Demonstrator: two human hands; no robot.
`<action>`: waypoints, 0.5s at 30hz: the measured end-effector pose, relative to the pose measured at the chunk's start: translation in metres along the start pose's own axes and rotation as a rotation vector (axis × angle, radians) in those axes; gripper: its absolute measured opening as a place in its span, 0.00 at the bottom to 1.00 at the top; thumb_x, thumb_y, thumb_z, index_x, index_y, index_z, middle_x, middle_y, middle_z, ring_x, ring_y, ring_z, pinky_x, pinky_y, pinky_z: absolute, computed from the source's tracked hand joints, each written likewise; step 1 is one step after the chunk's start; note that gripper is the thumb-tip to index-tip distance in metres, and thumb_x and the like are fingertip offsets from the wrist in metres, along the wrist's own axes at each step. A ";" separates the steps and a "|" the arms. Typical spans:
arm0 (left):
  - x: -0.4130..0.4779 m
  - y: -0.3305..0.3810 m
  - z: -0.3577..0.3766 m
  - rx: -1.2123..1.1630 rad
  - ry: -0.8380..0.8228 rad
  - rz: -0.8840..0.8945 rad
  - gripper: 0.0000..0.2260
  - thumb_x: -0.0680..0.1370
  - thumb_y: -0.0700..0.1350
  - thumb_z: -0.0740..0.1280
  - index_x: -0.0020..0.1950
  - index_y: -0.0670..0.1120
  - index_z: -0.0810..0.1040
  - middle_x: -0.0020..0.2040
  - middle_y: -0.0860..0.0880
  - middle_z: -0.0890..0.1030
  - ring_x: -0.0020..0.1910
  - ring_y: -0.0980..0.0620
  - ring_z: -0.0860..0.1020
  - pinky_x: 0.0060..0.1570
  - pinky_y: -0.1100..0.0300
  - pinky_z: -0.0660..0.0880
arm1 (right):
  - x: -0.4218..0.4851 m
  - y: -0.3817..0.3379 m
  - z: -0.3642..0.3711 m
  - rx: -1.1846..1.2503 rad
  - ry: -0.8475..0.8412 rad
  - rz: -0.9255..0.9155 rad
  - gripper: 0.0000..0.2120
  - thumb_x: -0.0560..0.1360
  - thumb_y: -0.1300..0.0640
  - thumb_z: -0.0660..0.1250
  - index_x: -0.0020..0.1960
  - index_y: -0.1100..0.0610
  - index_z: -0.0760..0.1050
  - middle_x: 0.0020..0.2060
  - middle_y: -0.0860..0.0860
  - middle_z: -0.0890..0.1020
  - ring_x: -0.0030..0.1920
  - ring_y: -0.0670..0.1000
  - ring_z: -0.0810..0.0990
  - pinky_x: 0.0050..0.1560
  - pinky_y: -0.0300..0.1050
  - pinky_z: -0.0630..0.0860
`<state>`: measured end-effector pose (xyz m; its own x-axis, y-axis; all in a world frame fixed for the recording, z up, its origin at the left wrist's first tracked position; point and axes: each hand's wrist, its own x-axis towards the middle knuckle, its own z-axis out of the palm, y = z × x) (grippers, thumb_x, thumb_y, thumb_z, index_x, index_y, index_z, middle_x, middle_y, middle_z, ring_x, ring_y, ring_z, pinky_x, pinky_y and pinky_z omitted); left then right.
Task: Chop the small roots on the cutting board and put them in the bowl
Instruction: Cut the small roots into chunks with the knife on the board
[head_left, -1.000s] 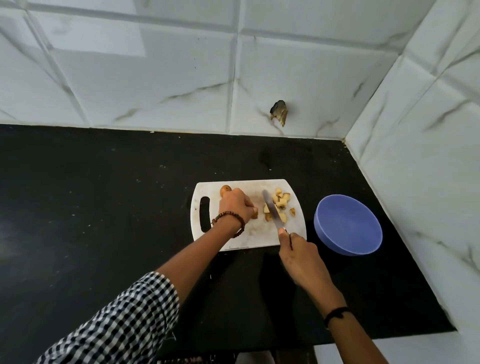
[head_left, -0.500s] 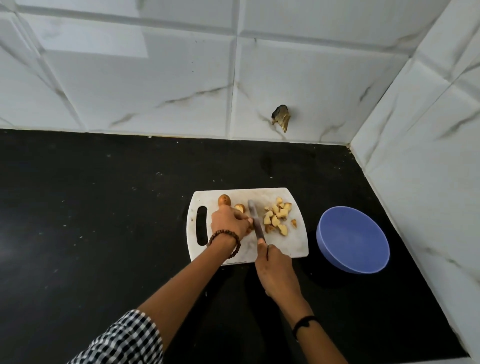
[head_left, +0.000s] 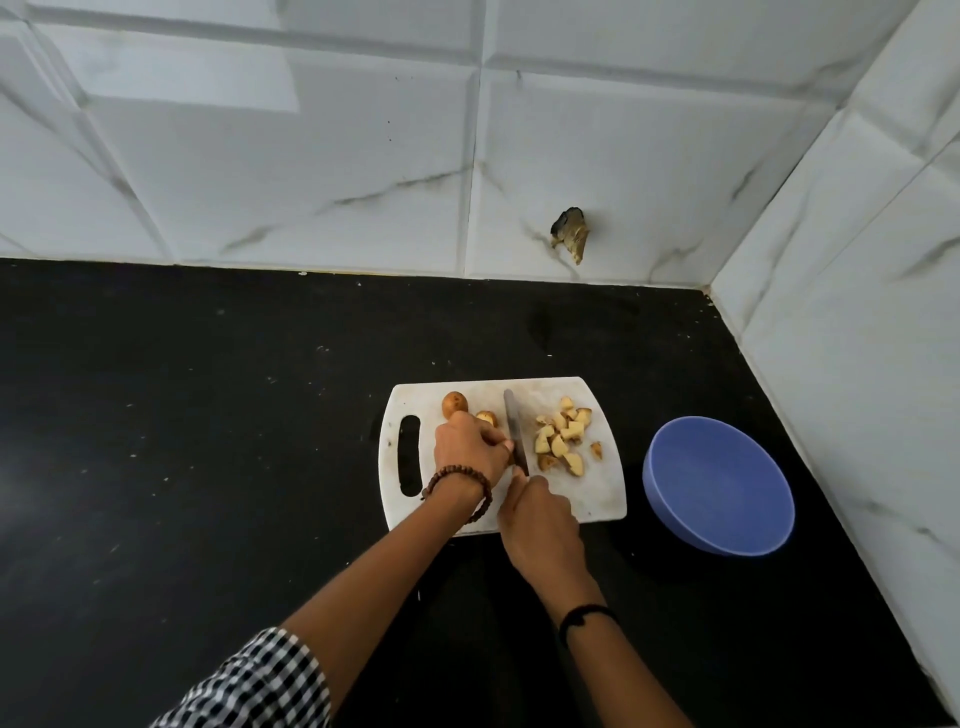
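Observation:
A white cutting board (head_left: 602, 499) lies on the black counter. Near its handle slot sits a whole brown root (head_left: 454, 404). My left hand (head_left: 470, 449) presses down on a cut root piece (head_left: 487, 417), most of it hidden under my fingers. My right hand (head_left: 537, 525) grips a knife (head_left: 515, 431), whose blade stands on the board just right of my left fingers. A pile of several chopped root pieces (head_left: 563, 436) lies right of the blade. The blue bowl (head_left: 719, 486) stands right of the board with nothing visible in it.
White marble-look tiled walls close in behind and on the right, meeting in a corner. A broken hole (head_left: 570, 233) marks the back wall. The black counter (head_left: 208, 441) stretches wide to the left of the board.
The knife has shifted left from the chopped pile to a spot beside my left fingers. My right hand followed it. My view has moved closer and slightly left.

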<state>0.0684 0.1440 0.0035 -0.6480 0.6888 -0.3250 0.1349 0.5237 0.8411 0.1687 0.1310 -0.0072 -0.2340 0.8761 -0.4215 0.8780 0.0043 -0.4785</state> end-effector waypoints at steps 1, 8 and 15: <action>0.001 -0.001 0.000 -0.003 -0.001 -0.002 0.18 0.71 0.37 0.73 0.33 0.53 0.67 0.43 0.46 0.84 0.45 0.49 0.82 0.54 0.51 0.79 | 0.001 -0.002 -0.001 -0.011 -0.009 0.008 0.23 0.84 0.43 0.46 0.61 0.57 0.70 0.56 0.56 0.78 0.55 0.56 0.79 0.55 0.53 0.78; 0.004 -0.005 0.001 0.001 -0.009 -0.009 0.16 0.71 0.38 0.74 0.34 0.52 0.69 0.42 0.46 0.84 0.44 0.49 0.82 0.51 0.51 0.80 | -0.008 0.003 -0.003 -0.024 -0.095 0.060 0.22 0.83 0.40 0.45 0.56 0.54 0.69 0.48 0.52 0.77 0.47 0.55 0.82 0.51 0.55 0.81; 0.011 -0.011 0.002 -0.011 -0.020 -0.005 0.18 0.71 0.37 0.74 0.35 0.54 0.66 0.43 0.46 0.83 0.44 0.47 0.82 0.50 0.49 0.80 | -0.037 0.018 -0.002 -0.066 -0.124 0.097 0.20 0.83 0.41 0.44 0.56 0.52 0.67 0.47 0.51 0.74 0.47 0.53 0.82 0.51 0.54 0.82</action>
<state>0.0610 0.1471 -0.0106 -0.6333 0.6961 -0.3381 0.1231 0.5220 0.8440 0.1944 0.0999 0.0010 -0.1928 0.8081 -0.5566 0.9237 -0.0419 -0.3809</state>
